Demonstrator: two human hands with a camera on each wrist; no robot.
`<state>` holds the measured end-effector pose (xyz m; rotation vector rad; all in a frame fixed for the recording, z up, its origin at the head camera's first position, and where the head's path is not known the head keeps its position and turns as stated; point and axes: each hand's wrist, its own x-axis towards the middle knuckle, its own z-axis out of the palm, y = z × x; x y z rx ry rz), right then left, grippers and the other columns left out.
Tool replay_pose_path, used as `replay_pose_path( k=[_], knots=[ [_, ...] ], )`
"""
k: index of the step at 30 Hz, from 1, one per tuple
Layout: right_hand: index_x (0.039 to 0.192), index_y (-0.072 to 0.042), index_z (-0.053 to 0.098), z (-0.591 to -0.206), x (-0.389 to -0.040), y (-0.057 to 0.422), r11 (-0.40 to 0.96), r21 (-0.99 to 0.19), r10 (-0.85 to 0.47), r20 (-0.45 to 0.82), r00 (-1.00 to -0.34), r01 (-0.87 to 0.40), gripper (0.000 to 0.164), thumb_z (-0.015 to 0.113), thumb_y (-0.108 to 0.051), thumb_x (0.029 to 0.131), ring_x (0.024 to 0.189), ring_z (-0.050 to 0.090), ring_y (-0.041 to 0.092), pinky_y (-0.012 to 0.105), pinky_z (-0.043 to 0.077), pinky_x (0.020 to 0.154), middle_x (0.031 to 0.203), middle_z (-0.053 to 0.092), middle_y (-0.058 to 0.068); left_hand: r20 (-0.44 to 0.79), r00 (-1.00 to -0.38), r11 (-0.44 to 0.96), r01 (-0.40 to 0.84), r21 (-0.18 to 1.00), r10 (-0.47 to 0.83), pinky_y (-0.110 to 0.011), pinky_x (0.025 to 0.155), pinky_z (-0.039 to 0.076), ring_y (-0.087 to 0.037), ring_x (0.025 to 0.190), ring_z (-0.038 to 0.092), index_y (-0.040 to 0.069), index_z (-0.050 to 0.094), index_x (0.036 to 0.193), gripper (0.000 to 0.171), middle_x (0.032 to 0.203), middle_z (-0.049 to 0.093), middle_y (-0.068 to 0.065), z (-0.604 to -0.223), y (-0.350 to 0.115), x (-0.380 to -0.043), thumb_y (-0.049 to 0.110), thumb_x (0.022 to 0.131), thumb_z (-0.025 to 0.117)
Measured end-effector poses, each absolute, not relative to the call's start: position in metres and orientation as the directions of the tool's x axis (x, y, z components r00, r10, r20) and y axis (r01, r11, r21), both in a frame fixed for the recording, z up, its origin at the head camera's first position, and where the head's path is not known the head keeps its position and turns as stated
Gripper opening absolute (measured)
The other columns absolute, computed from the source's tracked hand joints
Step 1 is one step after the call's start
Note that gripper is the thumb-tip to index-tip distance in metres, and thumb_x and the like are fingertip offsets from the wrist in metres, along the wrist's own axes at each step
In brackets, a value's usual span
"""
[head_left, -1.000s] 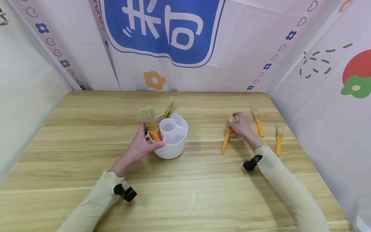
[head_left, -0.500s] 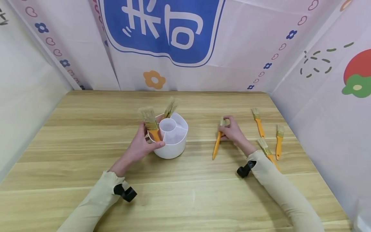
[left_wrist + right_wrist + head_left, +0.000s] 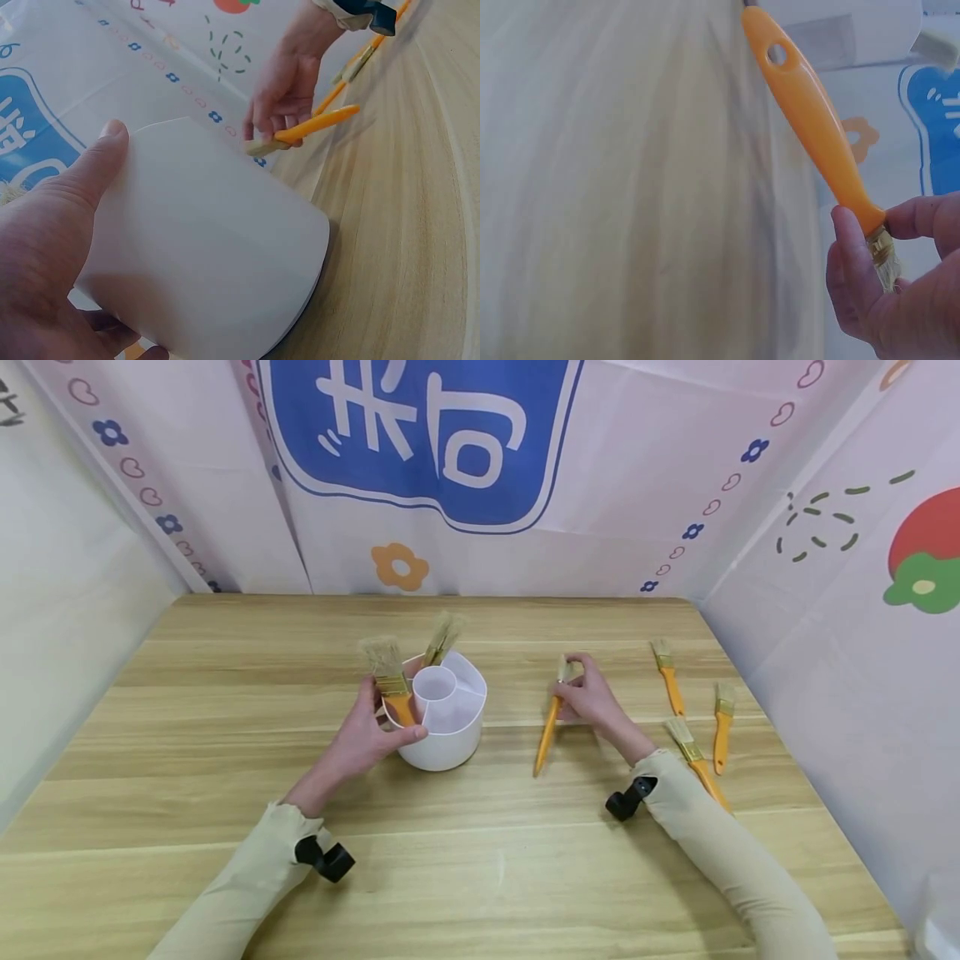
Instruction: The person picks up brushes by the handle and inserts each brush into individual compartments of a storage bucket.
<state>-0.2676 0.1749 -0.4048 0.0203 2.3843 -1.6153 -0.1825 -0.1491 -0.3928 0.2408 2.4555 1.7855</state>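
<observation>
A white divided brush holder (image 3: 447,747) stands left of centre on the table, with a round cup in its middle. My left hand (image 3: 372,727) holds its left side, thumb along the outer wall; in the left wrist view the thumb (image 3: 101,161) lies over the white wall. One wide paintbrush (image 3: 391,681) stands bristles up in the left compartment, and more bristles (image 3: 442,639) rise from the back one. Right of the holder, my right hand (image 3: 592,695) pinches a paintbrush (image 3: 548,735) near its metal band, orange handle (image 3: 810,112) pointing down and away from the fingers.
Three orange-handled paintbrushes lie at the right: one farther back (image 3: 669,677), one by the right edge (image 3: 722,727), one (image 3: 696,756) beside the right sleeve (image 3: 720,852). Printed cloth walls (image 3: 615,485) enclose the back and sides of the wooden table (image 3: 450,877).
My right hand has moved left with the pinched paintbrush, toward the holder, uncovering a paintbrush lying near the sleeve. My left hand and the holder have stayed in place.
</observation>
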Motion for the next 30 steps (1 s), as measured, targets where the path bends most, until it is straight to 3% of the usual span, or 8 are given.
replay_pose_path(
  k=[8,17,30],
  knots=[
    [0.142,-0.014,0.025,-0.388,-0.261,0.157,0.272,-0.959,-0.147,-0.123,-0.981,0.079,0.061,0.053,-0.003,0.089,0.075,0.058,0.017,0.051,0.055,0.076,0.095,0.047,0.014,0.020,-0.984,0.297,0.073,0.952,0.178,-0.056,0.111,0.028,-0.033,0.132,0.033,0.008,0.011,0.142,0.089,0.143,0.032,-0.020,-0.393,-0.148,-0.182,0.015,0.079,0.073],
    [0.140,-0.014,0.028,-0.371,-0.255,0.142,0.245,-0.969,-0.168,-0.014,-0.986,-0.028,0.059,0.056,-0.003,0.089,0.078,0.059,0.018,0.038,0.058,0.064,0.094,0.047,0.012,0.014,-0.984,0.307,0.069,0.949,0.177,-0.055,0.111,0.028,-0.032,0.133,0.033,0.008,0.011,0.143,0.090,0.142,0.033,-0.020,-0.393,-0.149,-0.182,0.018,0.079,0.074],
    [0.135,-0.019,0.033,-0.343,-0.243,0.114,0.136,-0.976,-0.172,0.147,-0.974,-0.171,0.059,0.057,-0.001,0.085,0.075,0.055,0.015,0.037,0.058,0.061,0.091,0.045,0.007,0.009,-0.984,0.315,0.065,0.947,0.177,-0.055,0.111,0.027,-0.034,0.134,0.032,0.007,0.011,0.143,0.090,0.144,0.031,-0.020,-0.394,-0.150,-0.182,0.017,0.079,0.074]
  ],
)
